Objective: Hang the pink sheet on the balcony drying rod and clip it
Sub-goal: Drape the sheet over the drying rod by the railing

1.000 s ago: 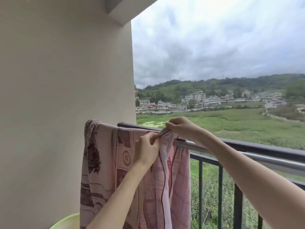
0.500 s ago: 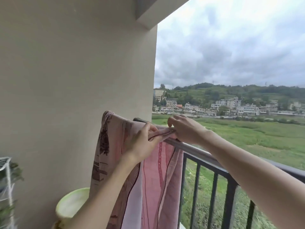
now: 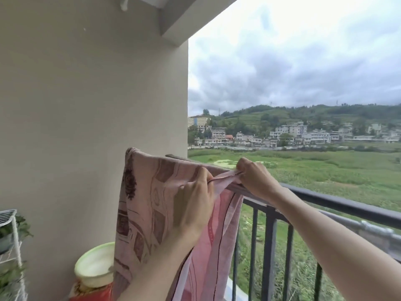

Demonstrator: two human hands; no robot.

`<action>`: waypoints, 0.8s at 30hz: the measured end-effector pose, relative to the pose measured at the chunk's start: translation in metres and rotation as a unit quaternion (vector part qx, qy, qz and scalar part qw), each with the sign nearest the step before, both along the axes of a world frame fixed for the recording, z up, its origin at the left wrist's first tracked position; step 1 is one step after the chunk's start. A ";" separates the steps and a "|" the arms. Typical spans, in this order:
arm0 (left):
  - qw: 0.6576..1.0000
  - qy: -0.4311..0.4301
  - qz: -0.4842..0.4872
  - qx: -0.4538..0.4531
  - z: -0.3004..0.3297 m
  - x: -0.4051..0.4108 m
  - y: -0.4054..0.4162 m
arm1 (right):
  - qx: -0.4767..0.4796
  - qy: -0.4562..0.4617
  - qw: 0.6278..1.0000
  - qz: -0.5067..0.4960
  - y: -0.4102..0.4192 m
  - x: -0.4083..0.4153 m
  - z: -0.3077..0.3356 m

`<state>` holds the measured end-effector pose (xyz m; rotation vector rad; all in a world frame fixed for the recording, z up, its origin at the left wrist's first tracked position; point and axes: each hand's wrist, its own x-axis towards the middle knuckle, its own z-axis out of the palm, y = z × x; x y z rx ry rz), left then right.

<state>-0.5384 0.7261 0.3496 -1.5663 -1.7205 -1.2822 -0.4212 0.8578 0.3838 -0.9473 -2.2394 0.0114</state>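
Both hands, left hand [image 3: 194, 205] and right hand [image 3: 255, 179], pinch the soft, light pink patterned cotton sheet [image 3: 152, 205] at its hemmed edge, fingers closed, best grip there over the grey metal drying rod [image 3: 338, 205].

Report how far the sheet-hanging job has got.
Done: the pink patterned cotton sheet is draped over the grey metal drying rod beside the beige wall. In hand: the left hand and right hand each pinch the sheet's dark-trimmed edge at the rod. Left: clipping; no clip is visible on the sheet.

Matt printed cloth sheet [image 3: 152, 198], dark metal railing [image 3: 338, 203]
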 end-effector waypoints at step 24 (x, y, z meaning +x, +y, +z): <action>0.996 -0.024 -0.071 0.055 0.021 0.255 -0.145 | 0.133 0.127 0.983 0.020 -0.162 0.229 -0.021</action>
